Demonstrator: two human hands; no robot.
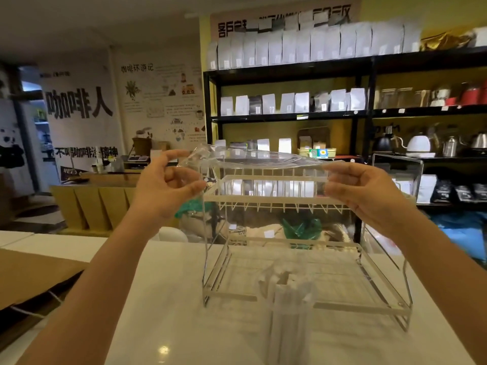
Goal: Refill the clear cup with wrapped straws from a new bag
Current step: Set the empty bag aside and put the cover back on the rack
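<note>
Now I hold both hands apart, left hand (168, 184) and right hand (366, 191) each pinching an end of the clear plastic bag (261, 159) (it looks empty) above the straw-filled clear cup (290, 325) on the white counter (163, 299); refilling seems nearly done, so next I'd discard the bag.

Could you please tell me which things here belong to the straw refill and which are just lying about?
Belongs to the job:
- clear plastic bag, stretched between left hand and right hand
- clear cup on the counter
- wrapped straws standing in it

Just lying about:
- white wire rack
- cardboard
- shelf of white pouches
- kettles
</note>
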